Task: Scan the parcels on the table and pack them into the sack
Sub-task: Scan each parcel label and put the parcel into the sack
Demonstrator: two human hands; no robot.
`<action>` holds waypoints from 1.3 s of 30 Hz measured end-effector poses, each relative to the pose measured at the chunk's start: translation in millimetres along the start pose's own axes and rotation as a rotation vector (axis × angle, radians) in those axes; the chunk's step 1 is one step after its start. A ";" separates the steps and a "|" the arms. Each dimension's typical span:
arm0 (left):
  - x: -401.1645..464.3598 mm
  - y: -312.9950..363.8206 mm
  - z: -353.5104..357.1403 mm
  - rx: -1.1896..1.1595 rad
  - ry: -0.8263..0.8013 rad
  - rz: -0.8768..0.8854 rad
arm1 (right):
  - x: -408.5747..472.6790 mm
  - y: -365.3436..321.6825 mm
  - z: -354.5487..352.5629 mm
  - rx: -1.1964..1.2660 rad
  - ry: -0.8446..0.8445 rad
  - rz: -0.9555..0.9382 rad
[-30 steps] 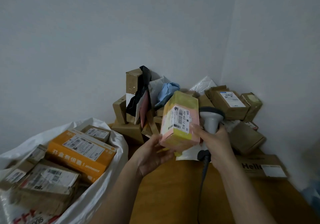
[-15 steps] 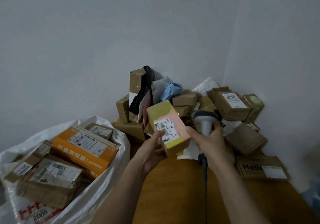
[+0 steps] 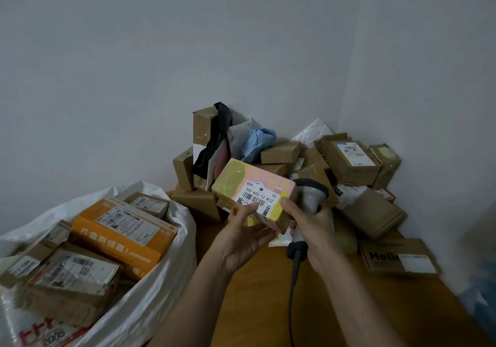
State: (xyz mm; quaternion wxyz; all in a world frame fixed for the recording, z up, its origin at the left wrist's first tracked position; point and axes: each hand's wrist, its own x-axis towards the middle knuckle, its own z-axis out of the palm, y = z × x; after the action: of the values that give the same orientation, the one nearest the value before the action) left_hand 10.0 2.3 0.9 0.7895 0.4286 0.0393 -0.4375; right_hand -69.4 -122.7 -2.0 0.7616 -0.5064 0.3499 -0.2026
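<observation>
Your left hand (image 3: 243, 235) and right hand (image 3: 308, 222) fingers grasp the pink-yellow parcel (image 3: 255, 191); right also clasps the scanner (image 3: 311, 199). Stiff, probably light: grip its edges.

- Your left hand (image 3: 243, 235) holds the pink & yellow box (image 3: 255, 193) from below, label facing up.
- Your right hand (image 3: 311, 222) grips the gray scanner (image 3: 311, 196); its thumb touches the box too.
- White sack (image 3: 166, 279) at left w/ an orange box (image 3: 120, 232) inside.
- Brown boxes (image 3: 349, 158) piled in the table (image 3: 335, 314) corner.
</observation>
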 end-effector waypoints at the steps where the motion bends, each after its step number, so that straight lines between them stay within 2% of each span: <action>1: -0.9 3.9 -2.2 0.031 0.030 0.011 | 2.1 -0.7 -2.7 -0.006 -0.002 0.012; 7: -12.5 40.9 -20.6 0.052 0.212 0.084 | 2.7 -20.1 -22.2 -0.073 -0.133 0.029; 10: -18.2 43.9 -22.9 0.064 0.265 0.101 | 0.4 -22.8 -20.4 -0.153 -0.088 0.020; 14: -20.0 35.6 -21.1 -0.037 0.313 0.144 | -16.3 -36.8 -17.8 -0.351 -0.026 -0.041; 24: -6.7 19.6 -38.8 -0.172 0.484 0.285 | -68.9 -91.3 -20.5 -0.503 -0.291 -0.188; 32: 1.3 18.4 -45.0 -0.188 0.531 0.283 | -86.3 -109.4 -28.7 -0.521 -0.303 -0.255; 39: -8.6 19.7 -36.8 -0.154 0.469 0.231 | -74.8 -103.2 -22.8 -0.422 -0.220 -0.276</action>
State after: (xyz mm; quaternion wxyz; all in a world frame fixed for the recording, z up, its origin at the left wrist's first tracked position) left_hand 30.5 39.1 -5.8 0.8337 0.4586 0.2054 -0.2290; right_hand -131.8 -129.3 111.2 0.6378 -0.7158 0.2273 -0.1710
